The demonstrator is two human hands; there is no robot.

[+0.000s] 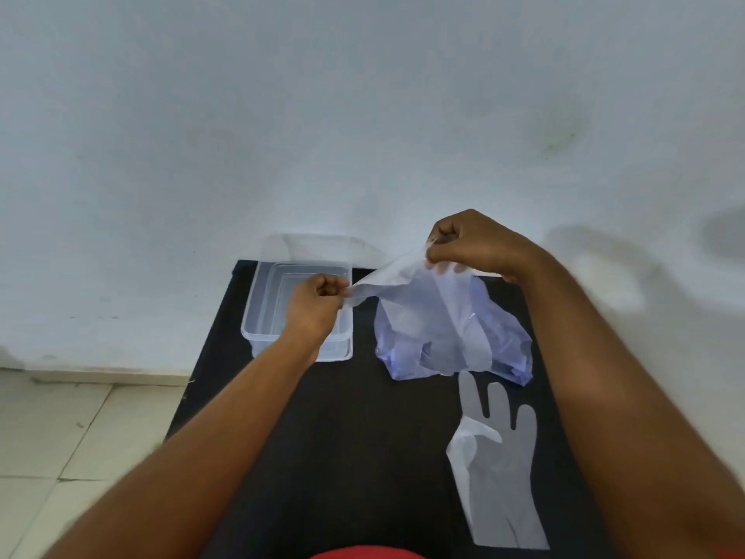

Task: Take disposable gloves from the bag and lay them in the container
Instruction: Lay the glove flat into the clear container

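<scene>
A thin clear disposable glove is stretched in the air between my two hands. My left hand pinches its left edge above the clear plastic container. My right hand pinches its upper right edge, raised above the bluish plastic bag. The held glove hangs down in front of the bag. The bag lies crumpled on the black table, to the right of the container. A second clear glove lies flat on the table near the front right, fingers pointing away from me.
The black table stands against a pale wall. The container's clear lid leans behind it against the wall. Light floor tiles show to the left of the table. A red edge shows at the bottom.
</scene>
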